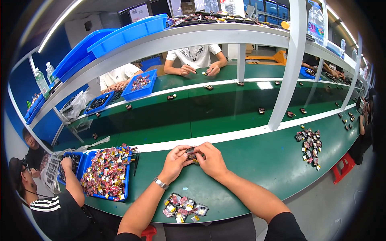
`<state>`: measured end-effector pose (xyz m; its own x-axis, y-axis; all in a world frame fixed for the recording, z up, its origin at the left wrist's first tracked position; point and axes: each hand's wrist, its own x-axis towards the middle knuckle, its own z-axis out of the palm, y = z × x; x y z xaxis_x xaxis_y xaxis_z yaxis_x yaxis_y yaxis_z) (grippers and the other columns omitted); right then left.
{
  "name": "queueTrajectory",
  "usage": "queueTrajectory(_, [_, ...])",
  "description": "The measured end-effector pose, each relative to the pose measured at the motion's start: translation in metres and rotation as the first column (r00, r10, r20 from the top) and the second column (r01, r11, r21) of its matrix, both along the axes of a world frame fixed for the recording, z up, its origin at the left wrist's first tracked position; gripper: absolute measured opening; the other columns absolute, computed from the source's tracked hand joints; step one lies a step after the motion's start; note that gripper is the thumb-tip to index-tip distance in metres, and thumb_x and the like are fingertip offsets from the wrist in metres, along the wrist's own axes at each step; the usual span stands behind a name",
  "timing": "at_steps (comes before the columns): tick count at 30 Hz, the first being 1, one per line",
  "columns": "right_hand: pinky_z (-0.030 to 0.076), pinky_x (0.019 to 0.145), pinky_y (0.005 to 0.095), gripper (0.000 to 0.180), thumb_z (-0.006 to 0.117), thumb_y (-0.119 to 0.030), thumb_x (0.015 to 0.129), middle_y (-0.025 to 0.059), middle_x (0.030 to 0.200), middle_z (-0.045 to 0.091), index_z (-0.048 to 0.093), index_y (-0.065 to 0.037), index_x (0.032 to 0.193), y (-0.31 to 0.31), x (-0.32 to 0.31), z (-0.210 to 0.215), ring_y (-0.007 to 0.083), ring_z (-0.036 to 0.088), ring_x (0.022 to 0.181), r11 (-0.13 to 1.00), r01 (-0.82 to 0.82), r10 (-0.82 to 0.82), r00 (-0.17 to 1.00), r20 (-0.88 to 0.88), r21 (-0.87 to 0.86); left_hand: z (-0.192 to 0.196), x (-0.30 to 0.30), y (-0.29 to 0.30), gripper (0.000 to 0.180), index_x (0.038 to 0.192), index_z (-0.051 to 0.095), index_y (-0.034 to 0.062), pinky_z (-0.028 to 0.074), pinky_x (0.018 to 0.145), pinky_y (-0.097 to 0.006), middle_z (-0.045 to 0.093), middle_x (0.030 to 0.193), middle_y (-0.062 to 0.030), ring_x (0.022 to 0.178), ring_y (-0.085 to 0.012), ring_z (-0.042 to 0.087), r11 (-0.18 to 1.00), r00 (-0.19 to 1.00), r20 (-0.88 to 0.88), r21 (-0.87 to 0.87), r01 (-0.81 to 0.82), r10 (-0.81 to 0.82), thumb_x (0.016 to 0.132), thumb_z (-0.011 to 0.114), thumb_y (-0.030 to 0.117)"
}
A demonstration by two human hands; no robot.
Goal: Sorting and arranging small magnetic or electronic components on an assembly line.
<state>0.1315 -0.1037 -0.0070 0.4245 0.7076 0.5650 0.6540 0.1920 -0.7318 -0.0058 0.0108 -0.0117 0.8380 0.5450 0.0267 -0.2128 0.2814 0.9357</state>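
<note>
Holding a small dark part (191,152) between both hands, I keep it just above the green table (241,168), close to my body. My left hand (175,160) pinches it with thumb and fingertips, and my right hand (211,160) pinches the other end the same way.

I think the part could slip out, because it is tiny and only my fingertips grip it. It might then drop onto the little heap of finished pieces (183,209) near the table edge, or roll off to the floor. My left forearm also lies close to that heap and could knock it.

I cannot make out what the part really is; my fingers hide most of it. The bits in the blue tray (105,173) are just a pink and yellow blur. The person beside me is cut off by the rim.
</note>
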Motion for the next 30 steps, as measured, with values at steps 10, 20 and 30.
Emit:
queueTrajectory(10, [0.054,0.068,0.0385,0.018,0.069,-0.004,0.079,0.0105,0.094,0.058,0.062,-0.003,0.096,0.000,-0.007,-0.003,0.0305,0.064,0.079,1.000,0.010,-0.010,1.000,-0.007,0.017,-0.002,0.001,0.001,0.026,0.124,0.049,0.0030,0.054,0.091,-0.036,0.062,0.122,-0.0114,0.106,-0.0194,0.063,1.000,1.000,-0.011,0.000,-0.002,0.002,0.098,0.047,0.002])
queueTrajectory(20, [0.053,0.069,0.0414,0.017,0.067,-0.003,0.080,0.0111,0.095,0.057,0.060,-0.003,0.095,0.001,-0.012,-0.004,0.0323,0.063,0.081,0.996,0.084,-0.085,0.993,0.083,0.016,-0.001,0.002,-0.001,0.026,0.124,0.048,0.0027,0.054,0.089,-0.035,0.063,0.118,-0.0105,0.105,-0.0185,0.064,1.000,1.000,-0.001,0.013,-0.027,0.027,0.098,0.048,0.002])
queueTrajectory(30, [0.054,0.069,0.0425,0.017,0.065,-0.004,0.080,0.0130,0.095,0.056,0.059,-0.002,0.096,0.002,-0.009,-0.006,0.0344,0.063,0.081,0.996,0.084,-0.085,0.993,0.078,0.014,-0.002,0.003,-0.001,0.025,0.123,0.050,0.0018,0.056,0.086,-0.029,0.062,0.118,-0.0107,0.105,-0.0169,0.063,1.000,1.000,-0.005,-0.006,-0.029,0.029,0.098,0.047,0.001])
